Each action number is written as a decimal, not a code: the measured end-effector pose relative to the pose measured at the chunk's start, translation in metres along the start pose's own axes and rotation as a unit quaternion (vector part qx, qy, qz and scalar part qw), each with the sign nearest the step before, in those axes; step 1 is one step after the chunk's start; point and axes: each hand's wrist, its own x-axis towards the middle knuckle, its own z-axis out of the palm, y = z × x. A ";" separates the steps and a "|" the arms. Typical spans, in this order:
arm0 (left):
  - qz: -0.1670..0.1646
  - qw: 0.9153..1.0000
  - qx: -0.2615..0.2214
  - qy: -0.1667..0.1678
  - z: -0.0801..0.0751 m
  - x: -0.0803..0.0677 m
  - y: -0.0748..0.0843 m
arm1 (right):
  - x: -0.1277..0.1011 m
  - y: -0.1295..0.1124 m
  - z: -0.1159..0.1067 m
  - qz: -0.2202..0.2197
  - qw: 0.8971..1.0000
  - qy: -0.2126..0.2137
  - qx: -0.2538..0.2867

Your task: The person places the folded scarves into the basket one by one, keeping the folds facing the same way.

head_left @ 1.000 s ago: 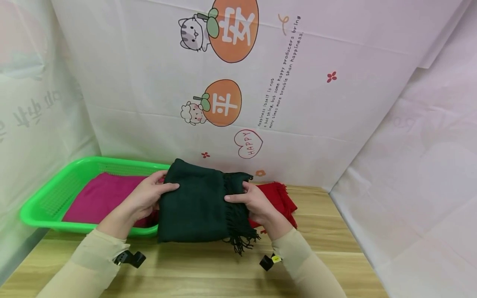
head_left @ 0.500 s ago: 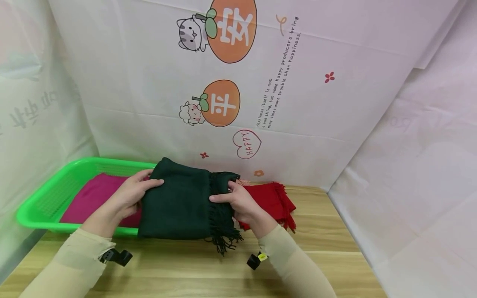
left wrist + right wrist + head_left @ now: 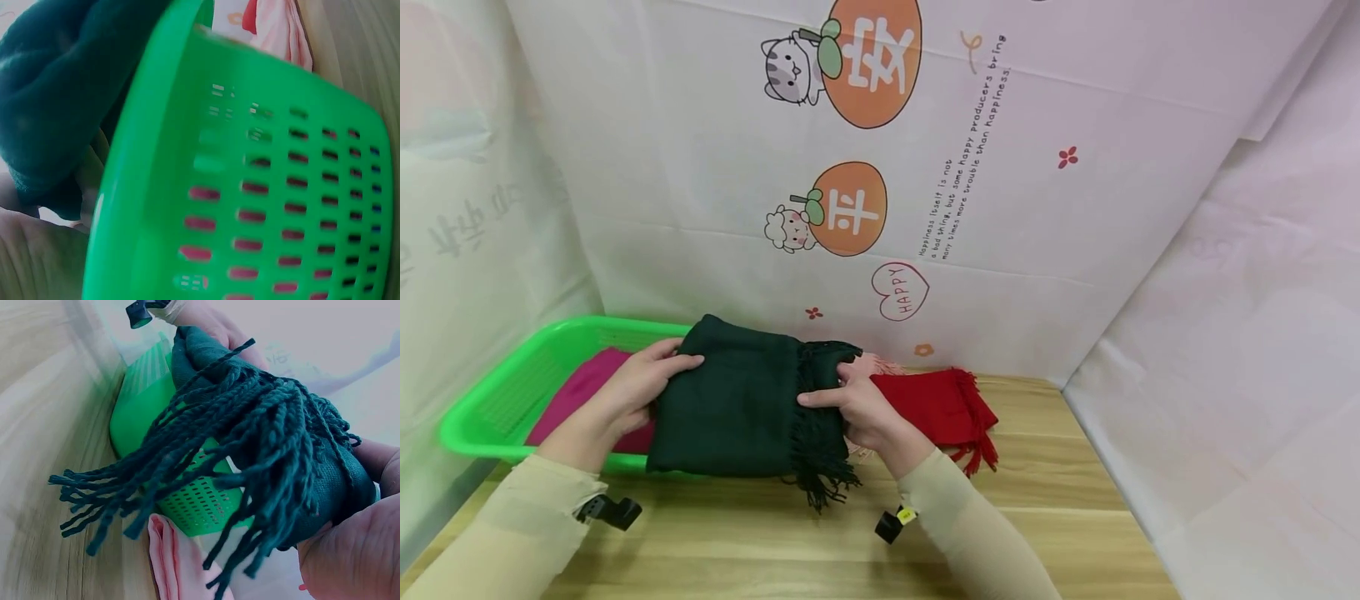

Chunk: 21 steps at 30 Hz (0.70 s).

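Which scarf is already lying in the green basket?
The magenta scarf: it lies flat inside the green basket. The dark green scarf is gripped by both hands over the basket's edge, and the red scarf lies on the table to the right.

Printed markings on the backdrop [image 3: 715, 167].
Upper orange fruit [image 3: 872, 58]: "安". Lower orange fruit [image 3: 848, 208]: "平". Heart [image 3: 900, 290]: "HAPPY". Slanted lines [image 3: 964, 146]: "Happiness itself is not a bad thing, but some happy producers bring many times more trouble than happiness."

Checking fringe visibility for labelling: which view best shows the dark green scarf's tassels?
The right wrist view: the folded dark green woollen scarf's tassels fill it, strand by strand. The head view shows them small; the left wrist view shows none.
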 end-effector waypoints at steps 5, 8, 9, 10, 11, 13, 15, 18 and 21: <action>-0.001 1.000 0.019 0.000 -0.010 -0.001 0.002 | 0.006 0.002 0.007 0.011 1.000 0.008 0.008; -0.001 1.000 0.028 0.001 -0.017 -0.001 0.002 | 0.010 0.003 0.012 0.020 1.000 0.015 0.006; -0.002 1.000 0.029 0.000 -0.020 -0.001 0.002 | 0.011 0.003 0.013 0.024 1.000 0.018 0.007; -0.003 1.000 0.029 -0.001 -0.022 -0.001 0.001 | 0.012 0.003 0.015 0.028 0.999 0.022 0.006; -0.003 1.000 0.029 -0.003 -0.024 -0.001 0.001 | 0.012 0.003 0.017 0.030 0.999 0.027 0.003; -0.005 1.000 0.030 -0.008 -0.029 -0.001 0.000 | 0.014 0.003 0.020 0.035 0.999 0.032 -0.003; -0.007 0.999 0.032 -0.013 -0.034 0.000 -0.001 | 0.016 0.003 0.023 0.040 0.999 0.033 -0.009; -0.009 0.999 0.042 -0.016 -0.042 0.001 -0.003 | 0.019 0.004 0.027 0.043 0.999 0.030 -0.015; -0.006 0.999 0.051 -0.015 -0.047 0.003 -0.002 | 0.022 0.004 0.031 0.047 0.999 0.025 -0.011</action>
